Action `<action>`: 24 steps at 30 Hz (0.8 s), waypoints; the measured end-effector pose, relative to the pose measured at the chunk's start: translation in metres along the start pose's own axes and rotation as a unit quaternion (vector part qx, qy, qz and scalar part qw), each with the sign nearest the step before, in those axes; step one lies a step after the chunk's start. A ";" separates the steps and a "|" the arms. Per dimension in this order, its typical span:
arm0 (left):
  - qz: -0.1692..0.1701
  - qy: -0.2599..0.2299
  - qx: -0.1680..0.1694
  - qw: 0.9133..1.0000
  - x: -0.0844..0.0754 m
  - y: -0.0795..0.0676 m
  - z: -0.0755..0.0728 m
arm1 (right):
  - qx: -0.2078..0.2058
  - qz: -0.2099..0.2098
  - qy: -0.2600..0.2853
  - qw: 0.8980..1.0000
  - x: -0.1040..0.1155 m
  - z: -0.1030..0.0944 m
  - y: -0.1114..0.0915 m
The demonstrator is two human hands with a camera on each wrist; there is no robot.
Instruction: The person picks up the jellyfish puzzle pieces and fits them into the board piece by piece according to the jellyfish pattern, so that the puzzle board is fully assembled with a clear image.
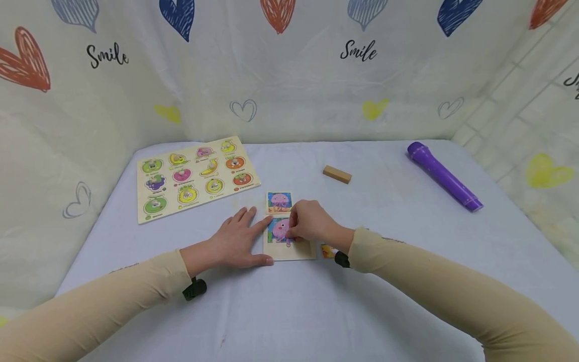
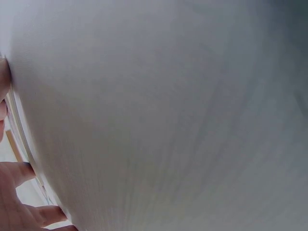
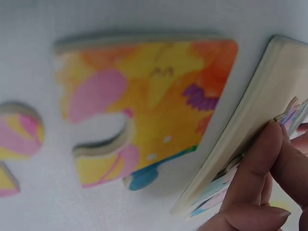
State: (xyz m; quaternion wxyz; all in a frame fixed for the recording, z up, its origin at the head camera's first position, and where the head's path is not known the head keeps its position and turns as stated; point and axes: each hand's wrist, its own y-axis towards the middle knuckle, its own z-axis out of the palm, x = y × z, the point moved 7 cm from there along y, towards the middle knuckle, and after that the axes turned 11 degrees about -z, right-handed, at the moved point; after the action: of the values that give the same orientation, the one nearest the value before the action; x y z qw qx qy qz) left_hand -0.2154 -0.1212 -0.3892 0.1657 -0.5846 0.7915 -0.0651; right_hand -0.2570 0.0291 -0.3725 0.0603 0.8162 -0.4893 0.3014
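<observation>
A small pale wooden board (image 1: 289,253) lies on the table, with a puzzle piece showing a pink octopus (image 1: 279,229) on it. A second pink octopus picture (image 1: 279,202) lies at its far end. My left hand (image 1: 237,242) rests flat with spread fingers, forefinger and thumb at the board's left side. With bent fingers my right hand (image 1: 314,221) pinches the right edge of the octopus piece and covers part of the board. In the right wrist view, an orange and yellow puzzle piece (image 3: 159,106) lies on the cloth beside the board.
More pink and yellow pieces (image 3: 17,137) lie beyond that one. A fruit puzzle board (image 1: 194,178) is at the back left. A small wooden block (image 1: 336,174) lies behind my right hand, and a purple tube-shaped stick (image 1: 445,176) at the back right.
</observation>
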 end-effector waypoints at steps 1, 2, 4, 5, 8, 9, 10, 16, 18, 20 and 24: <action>0.000 -0.001 0.001 1.000 0.000 0.000 0.000 | -0.001 -0.003 -0.003 1.000 0.001 0.000 0.000; 0.001 -0.002 0.001 1.000 0.000 0.000 0.000 | -0.002 -0.005 -0.005 1.000 0.001 0.000 0.000; 0.001 -0.002 0.002 1.000 -0.001 0.000 0.000 | -0.001 -0.010 -0.004 1.000 0.001 0.000 -0.001; 0.001 -0.002 0.003 1.000 -0.001 0.000 0.000 | 0.001 -0.012 0.002 1.000 0.001 -0.001 -0.002; 0.004 -0.003 0.001 1.000 -0.002 0.001 0.000 | 0.012 -0.016 0.035 0.999 -0.004 -0.003 -0.004; 0.004 -0.003 0.002 1.000 -0.002 0.001 0.000 | 0.017 -0.018 0.046 0.999 -0.006 -0.004 -0.006; 0.005 -0.004 0.002 1.000 -0.002 0.001 0.001 | 0.021 -0.021 0.056 0.998 -0.009 -0.006 -0.007; 0.006 -0.011 0.003 1.000 -0.001 0.000 0.001 | 0.014 -0.057 0.088 0.994 -0.025 -0.022 -0.018; 0.007 -0.013 0.003 1.000 -0.001 0.000 0.001 | -0.001 -0.066 0.091 0.994 -0.033 -0.030 -0.024; 0.006 -0.013 0.005 1.000 -0.001 0.000 0.000 | -0.015 -0.073 0.086 0.994 -0.043 -0.039 -0.032; 0.004 -0.011 0.004 1.000 0.000 0.000 0.000 | -0.034 -0.068 0.062 0.995 -0.071 -0.051 -0.047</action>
State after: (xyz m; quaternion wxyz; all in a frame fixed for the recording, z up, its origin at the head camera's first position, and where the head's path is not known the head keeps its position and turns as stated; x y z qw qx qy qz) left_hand -0.2147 -0.1210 -0.3894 0.1771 -0.5814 0.7917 -0.0614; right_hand -0.2636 0.1275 -0.3605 0.1389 0.8247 -0.4382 0.3294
